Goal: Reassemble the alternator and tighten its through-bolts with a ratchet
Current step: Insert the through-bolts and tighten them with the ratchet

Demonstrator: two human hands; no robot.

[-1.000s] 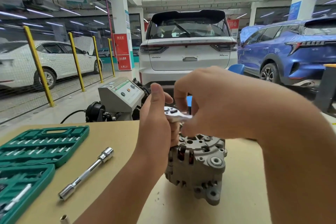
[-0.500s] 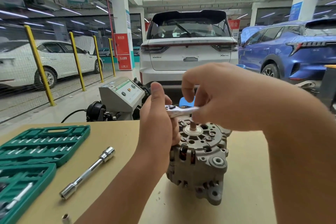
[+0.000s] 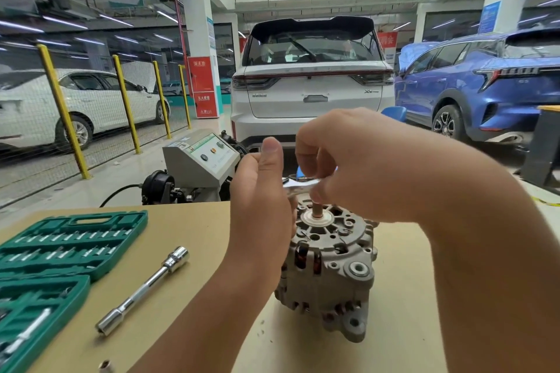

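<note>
The tabletop [image 3: 403, 297] carries the alternator [image 3: 328, 275], which stands on end just right of centre with its shaft pointing up and its two housing halves already closed together. To its left lie a green socket case [image 3: 69, 239], open, and a long extension bar [image 3: 142, 289] with a socket on its far end; a small loose socket [image 3: 106, 366] sits at the near edge.

The left hand [image 3: 260, 206] rests against the housing's far-left side, thumb up, and seems to steady it; how its fingers lie behind the body cannot be told, so whether that grip is closed on the housing is unclear. The right hand [image 3: 357, 166] hovers above the top face with its fingers pinched on the handle of a small ratchet [image 3: 300, 185], whose head points left, near the left thumb.

Judging by this, the work is at the tightening step: the ratchet appears to sit on a through-bolt at the housing's far-left rim, though the bolt itself is hidden. The next move likely calls for a short swing of the handle while the left hand stops the body turning, then a shift to another bolt.
</note>
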